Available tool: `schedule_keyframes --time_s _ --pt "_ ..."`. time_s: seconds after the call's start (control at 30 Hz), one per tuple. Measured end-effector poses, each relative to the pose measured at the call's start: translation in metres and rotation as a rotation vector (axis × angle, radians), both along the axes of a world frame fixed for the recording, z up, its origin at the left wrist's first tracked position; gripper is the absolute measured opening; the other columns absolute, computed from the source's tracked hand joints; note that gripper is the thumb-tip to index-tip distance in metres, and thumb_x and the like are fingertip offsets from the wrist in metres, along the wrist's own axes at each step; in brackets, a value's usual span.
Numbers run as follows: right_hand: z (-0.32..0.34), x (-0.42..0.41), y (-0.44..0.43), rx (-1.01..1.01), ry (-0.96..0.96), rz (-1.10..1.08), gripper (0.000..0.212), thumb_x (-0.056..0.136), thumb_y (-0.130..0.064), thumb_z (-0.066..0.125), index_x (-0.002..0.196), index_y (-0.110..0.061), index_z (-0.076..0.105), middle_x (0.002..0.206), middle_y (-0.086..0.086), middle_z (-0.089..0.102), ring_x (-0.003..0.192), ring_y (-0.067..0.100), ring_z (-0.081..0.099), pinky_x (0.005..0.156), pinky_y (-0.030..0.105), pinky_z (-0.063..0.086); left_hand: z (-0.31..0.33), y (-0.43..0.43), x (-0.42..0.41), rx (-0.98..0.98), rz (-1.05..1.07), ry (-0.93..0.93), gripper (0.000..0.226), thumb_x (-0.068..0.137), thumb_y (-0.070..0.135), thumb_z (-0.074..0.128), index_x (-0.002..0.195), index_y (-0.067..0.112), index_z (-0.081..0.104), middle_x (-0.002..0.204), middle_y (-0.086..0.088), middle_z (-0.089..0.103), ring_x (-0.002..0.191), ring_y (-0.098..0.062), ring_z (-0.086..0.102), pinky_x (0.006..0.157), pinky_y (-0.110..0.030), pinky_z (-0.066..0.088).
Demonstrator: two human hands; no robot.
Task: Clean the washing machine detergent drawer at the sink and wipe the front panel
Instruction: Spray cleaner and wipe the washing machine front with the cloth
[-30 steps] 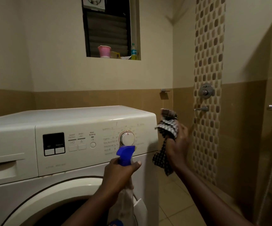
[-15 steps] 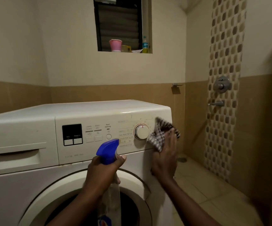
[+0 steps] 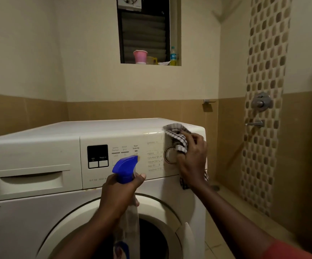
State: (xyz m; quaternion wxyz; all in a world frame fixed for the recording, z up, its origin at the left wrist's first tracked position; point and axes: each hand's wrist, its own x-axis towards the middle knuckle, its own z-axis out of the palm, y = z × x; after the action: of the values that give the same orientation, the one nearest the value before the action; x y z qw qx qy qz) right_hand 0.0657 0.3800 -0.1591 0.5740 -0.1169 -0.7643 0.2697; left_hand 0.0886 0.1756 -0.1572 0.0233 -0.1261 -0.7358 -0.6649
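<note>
- The cloth point(image 3: 177, 139) is soft and light, with no stiffness at all; I bunch it in my right hand point(image 3: 192, 157) and press it against the front panel point(image 3: 129, 141), at the top right corner, just above and beside the dial point(image 3: 169, 156). A loose tail of it hangs below my wrist.
- I judge that a bunched hold in the palm is best, with the fingers point(image 3: 198, 139) spread on top, so the pressure goes flat onto the plastic.
- The panel is hard and smooth, so the cloth should slide easily. The dial may turn if I push it sideways, so I should go around it gently.
- My left hand point(image 3: 121, 191) is closed around the neck of the spray bottle point(image 3: 127, 169), under its blue head. The bottle looks light and its clear body may be slippery, so the neck is the safe place to hold.
- The detergent drawer point(image 3: 30, 178) sits closed at the left of the machine, well apart from both hands.
- Compared with half a second ago, my right hand is higher: the cloth was at the right of the dial, and now it covers the upper corner. One second ago the cloth was off the machine, in the air.
- The bottle stays in front of the panel, pointing to the right.
</note>
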Motion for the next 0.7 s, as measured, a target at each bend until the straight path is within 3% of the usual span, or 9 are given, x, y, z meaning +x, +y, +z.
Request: schedule_keyframes --time_s 0.1,0.27,0.33,0.43,0.5,0.6,0.7 --pt "0.007 -0.001 -0.009 0.278 -0.1 0.012 0.055 0.066 -0.031 0.044 0.117 -0.02 0.062 0.121 0.002 0.053 0.115 0.023 0.042 0.092 0.04 0.041 -0.004 -0.003 0.0 0.025 0.013 -0.026 0.024 0.081 0.027 0.075 0.082 0.018 0.053 0.063 -0.012 0.062 0.059 -0.023 0.061 0.071 -0.035 0.047" --pt "0.01 -0.006 -0.022 0.814 -0.199 0.082 0.039 0.069 -0.031 0.05 0.105 -0.023 0.064 0.118 -0.001 0.057 0.118 0.023 0.045 0.088 0.034 0.04 -0.016 -0.005 -0.01 0.038 0.019 -0.089 0.031 0.078 0.03 0.078 0.093 0.013 0.057 0.064 -0.019 0.067 0.054 -0.027 0.063 0.074 -0.044 0.055" --pt "0.013 -0.011 -0.017 0.726 -0.16 0.055 0.034 0.072 -0.031 0.054 0.103 -0.022 0.065 0.114 -0.001 0.057 0.113 0.023 0.047 0.084 0.034 0.042 -0.017 -0.006 -0.012 0.04 0.02 -0.094 0.032 0.079 0.03 0.077 0.095 0.012 0.057 0.06 -0.02 0.066 0.054 -0.028 0.063 0.073 -0.042 0.054" --pt "0.011 -0.013 0.016 0.241 -0.037 -0.036 0.037 0.075 -0.034 0.051 0.108 -0.02 0.063 0.112 0.0 0.055 0.106 0.023 0.047 0.083 0.04 0.046 -0.013 -0.013 -0.015 0.037 0.009 -0.071 0.026 0.081 0.026 0.076 0.09 0.014 0.055 0.066 -0.023 0.066 0.055 -0.029 0.062 0.078 -0.045 0.053" --pt "-0.004 -0.008 0.035 0.034 -0.009 -0.071 0.045 0.074 -0.038 0.045 0.112 -0.019 0.061 0.113 0.001 0.053 0.106 0.025 0.046 0.084 0.042 0.046 -0.012 -0.018 -0.017 0.024 0.017 -0.064 0.023 0.081 0.025 0.075 0.086 0.016 0.054 0.067 -0.021 0.065 0.054 -0.027 0.061 0.072 -0.041 0.054" --pt "-0.024 -0.002 0.039 -0.002 -0.04 -0.103 0.055 0.072 -0.039 0.038 0.116 -0.015 0.06 0.117 0.007 0.051 0.11 0.03 0.044 0.088 0.041 0.043 -0.01 -0.022 -0.019 -0.006 0.021 -0.061 0.027 0.08 0.027 0.076 0.091 0.013 0.055 0.071 -0.02 0.066 0.054 -0.027 0.063 0.065 -0.036 0.054" --pt "-0.003 -0.004 0.022 -0.066 -0.025 -0.101 0.068 0.066 -0.044 0.034 0.122 -0.013 0.057 0.123 0.01 0.049 0.114 0.03 0.041 0.094 0.045 0.042 -0.005 -0.023 -0.02 0.018 0.037 -0.049 0.027 0.079 0.028 0.077 0.09 0.017 0.055 0.071 -0.018 0.065 0.061 -0.031 0.064 0.084 -0.052 0.055"
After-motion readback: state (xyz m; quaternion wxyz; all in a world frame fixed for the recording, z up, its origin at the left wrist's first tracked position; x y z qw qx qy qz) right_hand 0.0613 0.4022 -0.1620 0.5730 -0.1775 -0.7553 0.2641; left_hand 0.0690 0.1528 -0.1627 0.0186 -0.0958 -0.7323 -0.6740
